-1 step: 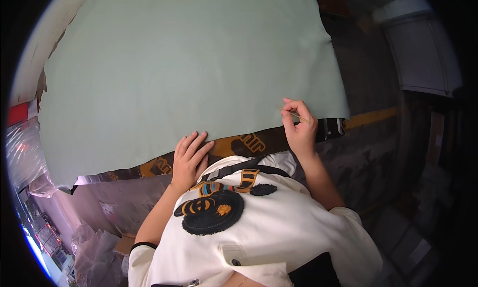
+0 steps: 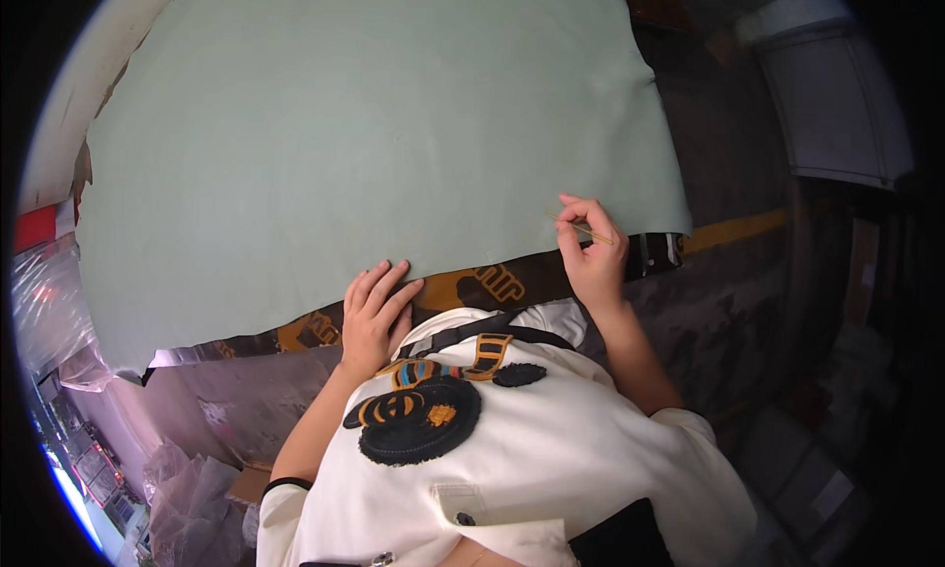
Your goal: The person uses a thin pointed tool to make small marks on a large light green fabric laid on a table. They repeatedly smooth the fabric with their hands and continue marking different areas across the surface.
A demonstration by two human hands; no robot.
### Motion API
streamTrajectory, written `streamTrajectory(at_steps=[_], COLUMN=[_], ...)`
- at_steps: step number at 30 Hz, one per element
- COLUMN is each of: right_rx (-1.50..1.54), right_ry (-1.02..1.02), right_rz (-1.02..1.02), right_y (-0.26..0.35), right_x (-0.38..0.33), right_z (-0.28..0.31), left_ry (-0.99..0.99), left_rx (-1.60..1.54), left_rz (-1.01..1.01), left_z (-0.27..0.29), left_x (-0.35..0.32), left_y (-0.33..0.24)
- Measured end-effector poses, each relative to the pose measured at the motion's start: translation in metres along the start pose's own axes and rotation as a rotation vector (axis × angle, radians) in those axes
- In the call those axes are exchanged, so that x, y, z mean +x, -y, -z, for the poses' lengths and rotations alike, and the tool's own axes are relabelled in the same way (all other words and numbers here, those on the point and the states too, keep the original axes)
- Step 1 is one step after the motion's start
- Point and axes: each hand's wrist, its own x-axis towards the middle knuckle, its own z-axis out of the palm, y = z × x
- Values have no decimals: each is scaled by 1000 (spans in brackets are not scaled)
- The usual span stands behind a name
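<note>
A large pale green leather hide (image 2: 325, 154) with uneven edges lies spread over the table in front of me. My left hand (image 2: 372, 311) rests on its near edge, fingers stretched out and slightly apart, holding nothing. Farther right, my right hand (image 2: 594, 247) pinches a thin gold-coloured stick (image 2: 595, 233), perhaps a slim pen, between thumb and fingers. The stick slants over the hide near its right front edge. From this view I cannot tell whether its tip touches the surface.
A dark patterned covering (image 2: 492, 283) with orange shapes shows beneath the hide's near edge. Clear plastic wrapping (image 2: 57, 306) stands at the left, and a crumpled plastic bag (image 2: 192, 498) lies lower left. A pale cabinet-like box (image 2: 837, 109) is at the far right.
</note>
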Motion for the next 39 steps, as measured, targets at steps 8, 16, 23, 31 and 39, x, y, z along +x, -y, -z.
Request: streamTrajectory(at_steps=[8,16,23,31,39], right_rx=[-204,184,-69,-87,-185], right_ry=[89,75,226,154,244], right_rz=[308,26,238,230,376], right_y=[-1,-5,19,17,26], right_x=[18,27,32,36,18], right_z=[11,5,-52,-36,-53], left_ry=[-47,-84,-102,-110,-123], left_rx=[35,88,88,62,60], left_rz=[25,33,16,24,3], left_z=[-10,-10,-11,-12,-14], left_x=[6,6,5,2,2], left_y=[-1,-3,-1,1,3])
